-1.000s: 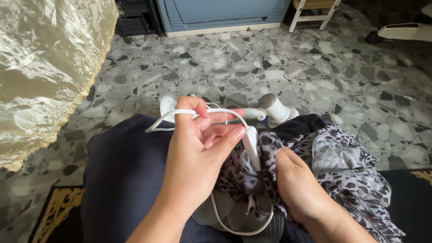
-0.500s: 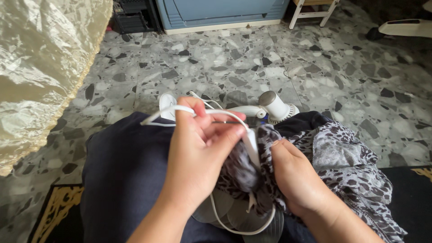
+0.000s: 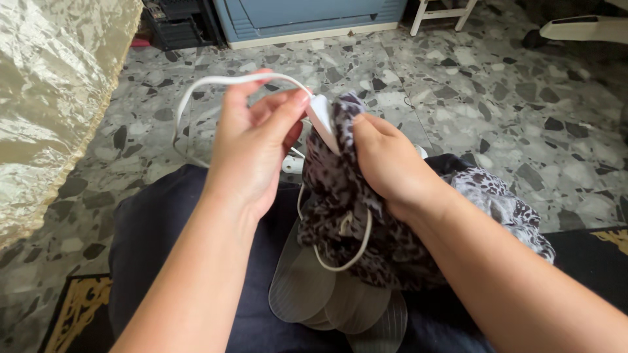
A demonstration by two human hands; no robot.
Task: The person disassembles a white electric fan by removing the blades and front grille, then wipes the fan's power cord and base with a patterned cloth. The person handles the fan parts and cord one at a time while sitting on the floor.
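My left hand [image 3: 252, 144] pinches a white cord [image 3: 222, 82] close to its white plug [image 3: 322, 117], and the cord loops up over my fingers. My right hand [image 3: 386, 160] grips a black-and-grey leopard-print cloth [image 3: 340, 196] bunched against the plug. The cloth hangs down over my lap and spreads to the right. Below it lie translucent grey fan blades [image 3: 314, 294] on my dark-clothed lap [image 3: 176, 229], with a loop of the cord across them. The fan's white body is mostly hidden behind my hands.
A speckled terrazzo floor [image 3: 458, 85] stretches ahead. Shiny gold fabric [image 3: 46, 98] fills the left side. A blue cabinet [image 3: 307, 16] and black crate [image 3: 173, 26] stand at the back, white stool legs [image 3: 438, 16] beside them. A black-and-gold rug [image 3: 78, 307] lies under me.
Both hands have risen, lifting the plug, cord and bunched cloth up off my lap. The fan blades on my lap are now exposed and the fan's motor is covered.
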